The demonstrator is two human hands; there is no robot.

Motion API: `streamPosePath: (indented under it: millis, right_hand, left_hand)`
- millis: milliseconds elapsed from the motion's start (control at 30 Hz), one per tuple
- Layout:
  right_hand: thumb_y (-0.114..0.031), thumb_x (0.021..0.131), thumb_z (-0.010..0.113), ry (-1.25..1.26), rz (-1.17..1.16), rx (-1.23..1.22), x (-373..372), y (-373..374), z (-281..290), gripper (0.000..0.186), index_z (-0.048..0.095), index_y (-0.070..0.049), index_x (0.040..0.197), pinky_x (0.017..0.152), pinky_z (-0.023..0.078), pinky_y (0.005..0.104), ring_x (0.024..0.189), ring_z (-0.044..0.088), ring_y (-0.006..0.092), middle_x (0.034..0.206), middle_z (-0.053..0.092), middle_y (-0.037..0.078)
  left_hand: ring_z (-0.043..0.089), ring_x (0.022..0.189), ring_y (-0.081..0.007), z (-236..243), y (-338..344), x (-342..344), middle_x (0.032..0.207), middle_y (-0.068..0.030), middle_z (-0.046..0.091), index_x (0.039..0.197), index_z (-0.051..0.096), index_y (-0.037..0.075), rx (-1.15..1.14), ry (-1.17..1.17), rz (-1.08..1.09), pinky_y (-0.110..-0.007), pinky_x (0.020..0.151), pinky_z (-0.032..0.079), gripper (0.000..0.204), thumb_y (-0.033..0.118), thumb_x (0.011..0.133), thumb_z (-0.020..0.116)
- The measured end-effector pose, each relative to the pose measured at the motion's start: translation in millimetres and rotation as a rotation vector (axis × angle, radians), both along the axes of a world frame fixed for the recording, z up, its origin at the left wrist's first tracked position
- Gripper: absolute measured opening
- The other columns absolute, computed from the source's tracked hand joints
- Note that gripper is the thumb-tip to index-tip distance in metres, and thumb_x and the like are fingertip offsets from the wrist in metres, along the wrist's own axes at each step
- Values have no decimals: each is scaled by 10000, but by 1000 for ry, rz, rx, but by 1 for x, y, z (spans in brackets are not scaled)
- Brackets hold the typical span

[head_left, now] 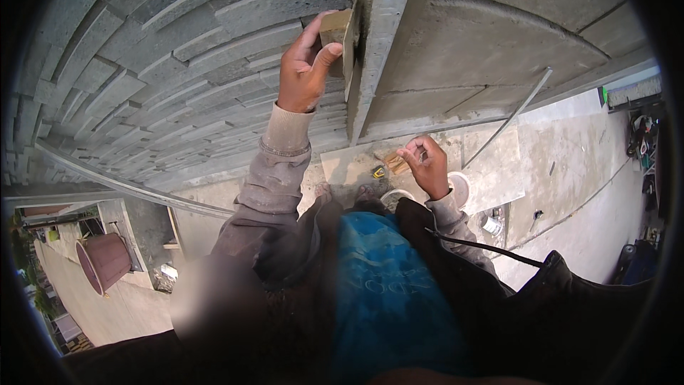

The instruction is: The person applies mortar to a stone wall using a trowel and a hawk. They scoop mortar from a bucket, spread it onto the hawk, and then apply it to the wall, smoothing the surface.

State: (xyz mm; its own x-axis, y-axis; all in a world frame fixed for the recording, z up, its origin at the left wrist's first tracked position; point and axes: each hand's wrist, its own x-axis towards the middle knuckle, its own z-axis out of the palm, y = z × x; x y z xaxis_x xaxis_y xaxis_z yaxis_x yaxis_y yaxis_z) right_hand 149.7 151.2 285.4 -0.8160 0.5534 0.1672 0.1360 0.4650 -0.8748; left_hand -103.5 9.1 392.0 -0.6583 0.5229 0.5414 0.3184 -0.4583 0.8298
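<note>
My left hand [303,71] is raised to the wall, its fingers and thumb wrapped round the block-shaped grip of a tan plastering float [340,32]. The float's thin flat board stands upright, against or very close to the wet grey plaster strip beside a pale perforated metal strip [385,28]. Lower and to the right, my right hand [427,164] is held in front of my body with its fingers curled toward the thumb. Whatever it may hold is too small or hidden to make out. Past its fingertips, a tan piece [395,162] shows near the floor.
Stacked grey stone cladding [178,64] covers the wall at left; smooth grey plaster [491,50] spreads at right. Below are a yellow-black tape measure [380,172], a pale bucket [459,189] and a long thin rod [509,117]. A reddish planter [105,262] stands at lower left.
</note>
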Motion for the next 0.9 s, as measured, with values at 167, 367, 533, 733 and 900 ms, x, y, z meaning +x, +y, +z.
streamPosePath:
  millis: [167, 367, 533, 733, 900]
  right_hand:
    - [-156, 796, 840, 16, 28, -19, -8, -1, -5, 251, 634, -38, 878, 598, 465, 281, 617, 561, 121, 775, 630, 53]
    - [-149, 790, 846, 20, 55, 39, -12, -2, -5, 262, 632, -37, 891, 592, 466, 279, 612, 558, 131, 778, 630, 51]
    - [-157, 791, 845, 24, 49, 37, -8, 2, -8, 266, 629, -33, 886, 602, 472, 287, 620, 569, 145, 777, 631, 66]
    - [-157, 782, 851, 30, 29, 81, -4, 1, -9, 274, 629, -32, 884, 605, 474, 290, 622, 572, 151, 770, 628, 67]
    - [-162, 785, 847, 13, 28, 15, -8, 3, -18, 261, 642, -41, 892, 616, 481, 287, 641, 583, 144, 784, 638, 62]
  left_hand:
    - [579, 1197, -197, 2, -18, 18, 1328, -125, 604, 1452, 455, -39, 46, 30, -27, -315, 1026, 450, 615, 275, 974, 679]
    - [574, 1201, -181, 29, 0, -18, 1319, -115, 612, 1465, 448, -25, 93, 15, 32, -313, 1036, 441, 622, 302, 984, 667]
    - [573, 1200, -170, 35, 11, -29, 1310, -104, 615, 1462, 462, -11, 22, 67, 45, -302, 1034, 440, 615, 308, 980, 673]
    - [574, 1204, -183, 34, 0, -20, 1323, -114, 610, 1455, 469, -15, 23, 75, -37, -313, 1039, 439, 626, 318, 970, 682]
    - [570, 1217, -184, 44, -17, 9, 1333, -124, 607, 1436, 482, -42, 98, 115, -2, -336, 1043, 449, 603, 280, 969, 686]
